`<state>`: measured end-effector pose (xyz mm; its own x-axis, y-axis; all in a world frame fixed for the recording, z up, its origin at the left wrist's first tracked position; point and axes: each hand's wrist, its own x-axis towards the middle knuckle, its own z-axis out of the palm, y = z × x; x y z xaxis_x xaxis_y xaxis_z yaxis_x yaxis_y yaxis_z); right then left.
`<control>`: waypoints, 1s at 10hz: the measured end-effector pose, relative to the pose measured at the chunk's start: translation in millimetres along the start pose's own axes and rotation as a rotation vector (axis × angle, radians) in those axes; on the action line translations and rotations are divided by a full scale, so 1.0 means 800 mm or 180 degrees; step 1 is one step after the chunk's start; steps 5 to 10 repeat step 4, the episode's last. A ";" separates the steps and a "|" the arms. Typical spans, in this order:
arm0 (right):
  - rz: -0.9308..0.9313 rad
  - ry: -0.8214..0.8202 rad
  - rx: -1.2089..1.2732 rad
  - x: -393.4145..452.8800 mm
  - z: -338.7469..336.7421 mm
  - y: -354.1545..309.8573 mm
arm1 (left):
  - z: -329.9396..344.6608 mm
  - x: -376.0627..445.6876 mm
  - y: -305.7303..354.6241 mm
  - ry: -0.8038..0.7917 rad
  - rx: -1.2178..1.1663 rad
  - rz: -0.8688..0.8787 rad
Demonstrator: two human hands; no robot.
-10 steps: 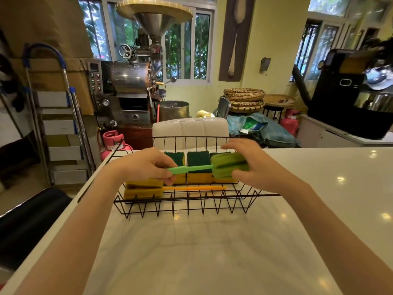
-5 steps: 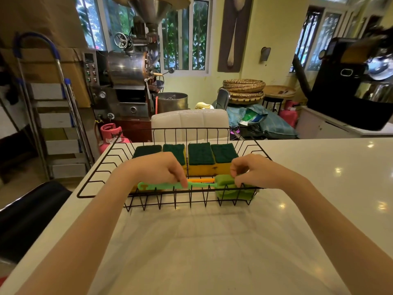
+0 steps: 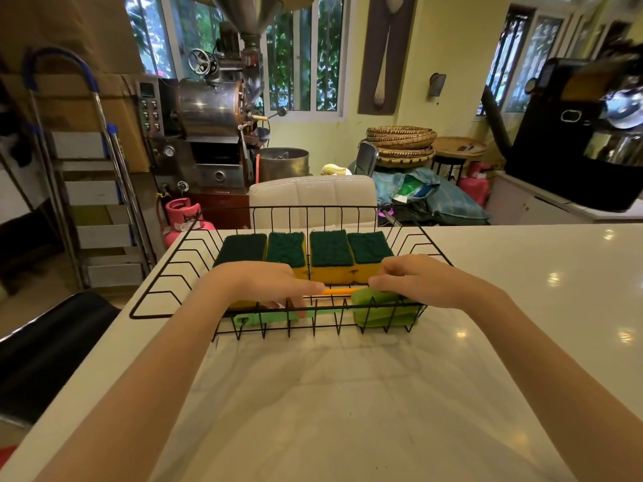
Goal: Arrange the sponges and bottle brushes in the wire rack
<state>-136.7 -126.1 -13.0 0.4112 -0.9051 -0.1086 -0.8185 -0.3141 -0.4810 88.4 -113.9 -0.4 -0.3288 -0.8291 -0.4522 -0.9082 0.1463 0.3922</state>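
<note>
A black wire rack (image 3: 167, 273) stands on the white marble counter. Several yellow sponges with dark green scouring tops (image 3: 330, 248) sit in a row along its back. A green bottle brush (image 3: 382, 311) lies along the rack's front wall, its handle pointing left. An orange brush handle (image 3: 339, 291) shows just behind it. My left hand (image 3: 264, 283) rests fingers-down on the green handle. My right hand (image 3: 421, 278) lies over the green sponge head, fingers curled on it.
A white padded chair back (image 3: 313, 196) stands just behind the rack. The counter's left edge drops to a black seat (image 3: 45, 346). A coffee roaster, a pink gas cylinder (image 3: 181, 213) and a stepladder stand beyond on the left.
Both hands have lowered the green bottle brush from above the rack down to its front floor, in front of the orange brush. The view has tilted downward.
</note>
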 end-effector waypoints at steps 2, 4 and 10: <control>-0.0189 0.0422 0.0099 -0.018 -0.020 -0.013 | -0.005 -0.003 -0.003 0.0228 -0.0255 0.0398; -0.1569 0.1830 0.0915 -0.104 -0.078 -0.068 | -0.024 -0.028 0.006 0.0973 -0.0383 0.0905; -0.1569 0.1830 0.0915 -0.104 -0.078 -0.068 | -0.024 -0.028 0.006 0.0973 -0.0383 0.0905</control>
